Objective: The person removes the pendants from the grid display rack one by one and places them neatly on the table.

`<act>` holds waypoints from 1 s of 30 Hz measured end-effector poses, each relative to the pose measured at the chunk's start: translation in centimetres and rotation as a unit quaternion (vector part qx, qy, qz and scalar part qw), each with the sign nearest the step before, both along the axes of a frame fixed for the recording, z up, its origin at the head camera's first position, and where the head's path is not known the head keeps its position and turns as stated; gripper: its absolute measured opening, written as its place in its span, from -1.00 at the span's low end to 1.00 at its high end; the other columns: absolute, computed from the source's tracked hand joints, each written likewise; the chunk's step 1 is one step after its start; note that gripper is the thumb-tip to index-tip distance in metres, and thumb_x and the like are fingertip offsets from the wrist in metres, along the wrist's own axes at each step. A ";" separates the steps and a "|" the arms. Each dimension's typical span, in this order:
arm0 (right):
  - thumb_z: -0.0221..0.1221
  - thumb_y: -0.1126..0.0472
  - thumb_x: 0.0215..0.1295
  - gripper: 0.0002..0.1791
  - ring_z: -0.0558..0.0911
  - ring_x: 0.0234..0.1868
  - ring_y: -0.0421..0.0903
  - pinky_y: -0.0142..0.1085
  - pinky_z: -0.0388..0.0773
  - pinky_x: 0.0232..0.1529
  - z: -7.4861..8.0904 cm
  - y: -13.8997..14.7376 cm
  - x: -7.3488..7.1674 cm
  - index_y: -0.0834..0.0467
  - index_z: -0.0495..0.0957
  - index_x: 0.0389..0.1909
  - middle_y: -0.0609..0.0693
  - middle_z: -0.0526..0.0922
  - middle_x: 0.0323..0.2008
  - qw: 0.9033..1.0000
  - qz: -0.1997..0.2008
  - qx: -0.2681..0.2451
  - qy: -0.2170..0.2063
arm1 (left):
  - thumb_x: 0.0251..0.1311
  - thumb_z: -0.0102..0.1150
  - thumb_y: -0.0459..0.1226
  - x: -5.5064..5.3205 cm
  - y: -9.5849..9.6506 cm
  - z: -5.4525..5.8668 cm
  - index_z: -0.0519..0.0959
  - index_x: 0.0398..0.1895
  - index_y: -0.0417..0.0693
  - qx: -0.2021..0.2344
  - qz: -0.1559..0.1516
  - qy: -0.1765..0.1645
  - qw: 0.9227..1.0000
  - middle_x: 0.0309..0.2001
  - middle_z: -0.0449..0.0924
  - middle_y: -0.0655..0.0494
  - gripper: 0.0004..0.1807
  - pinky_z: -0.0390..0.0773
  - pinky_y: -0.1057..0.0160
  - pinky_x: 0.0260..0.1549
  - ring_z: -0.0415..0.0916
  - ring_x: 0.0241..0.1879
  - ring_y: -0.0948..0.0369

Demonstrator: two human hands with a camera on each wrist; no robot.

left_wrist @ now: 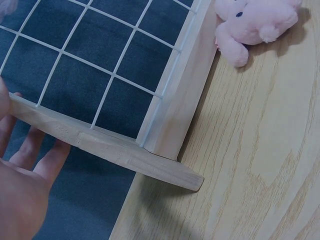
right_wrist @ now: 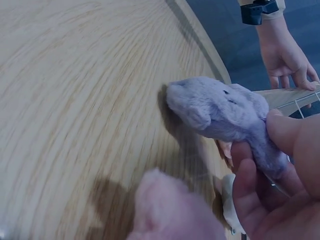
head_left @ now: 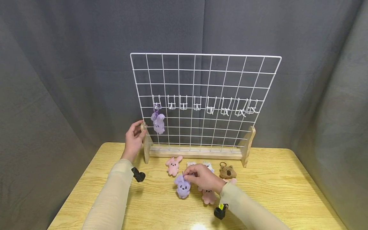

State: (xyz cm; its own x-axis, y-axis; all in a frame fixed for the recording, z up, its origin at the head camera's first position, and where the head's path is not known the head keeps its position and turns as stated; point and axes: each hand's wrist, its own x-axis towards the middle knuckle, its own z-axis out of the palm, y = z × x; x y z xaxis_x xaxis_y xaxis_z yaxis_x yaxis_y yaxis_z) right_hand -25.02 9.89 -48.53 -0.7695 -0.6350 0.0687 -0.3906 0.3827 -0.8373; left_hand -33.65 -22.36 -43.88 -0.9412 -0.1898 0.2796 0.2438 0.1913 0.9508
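My right hand (head_left: 204, 176) pinches a purple plush bunny keychain (head_left: 183, 187) by its top, near the ears and loop. In the right wrist view the bunny (right_wrist: 220, 107) hangs over the wood, its shadow falling just beside it. My left hand (head_left: 134, 140) grips the left wooden upright (head_left: 146, 143) of the rack, thumb in front and fingers behind; the left wrist view shows those fingers along the wooden edge (left_wrist: 115, 150). Just right of that hand, another purple bunny (head_left: 158, 124) hangs from the leftmost hook of the white wire grid (head_left: 187, 123).
On the table (head_left: 161, 210) lie a pink bunny (head_left: 173, 166), a brown bear keychain (head_left: 228, 172), another pink plush (head_left: 209, 197) and white plushes (head_left: 207, 165) partly hidden by my right hand. Several bare white hooks (head_left: 211, 109) line the grid. A grey curtain (head_left: 100, 64) stands behind.
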 end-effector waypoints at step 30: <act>0.27 0.22 0.37 -0.93 0.61 -0.44 -0.37 -0.42 0.56 -0.29 -0.2 1.2 -0.2 0.05 0.73 -0.27 -0.18 0.76 -0.40 0.992 0.023 0.102 0.074 | 0.38 0.12 -0.46 1.1 0.6 1.5 0.40 0.38 -0.08 -0.017 -0.002 -0.005 1.000 0.18 0.56 -0.26 -0.48 0.58 0.44 -0.16 0.56 0.09 -0.04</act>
State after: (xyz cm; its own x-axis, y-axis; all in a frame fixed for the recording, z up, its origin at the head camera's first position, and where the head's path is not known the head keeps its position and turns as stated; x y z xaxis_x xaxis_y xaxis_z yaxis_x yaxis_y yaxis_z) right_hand -25.24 11.07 -48.74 -0.7306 -0.6814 0.0447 -0.5237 0.5171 -0.6770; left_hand -32.54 -21.81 -42.35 -0.9448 -0.1775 0.2756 0.2342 0.2226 0.9464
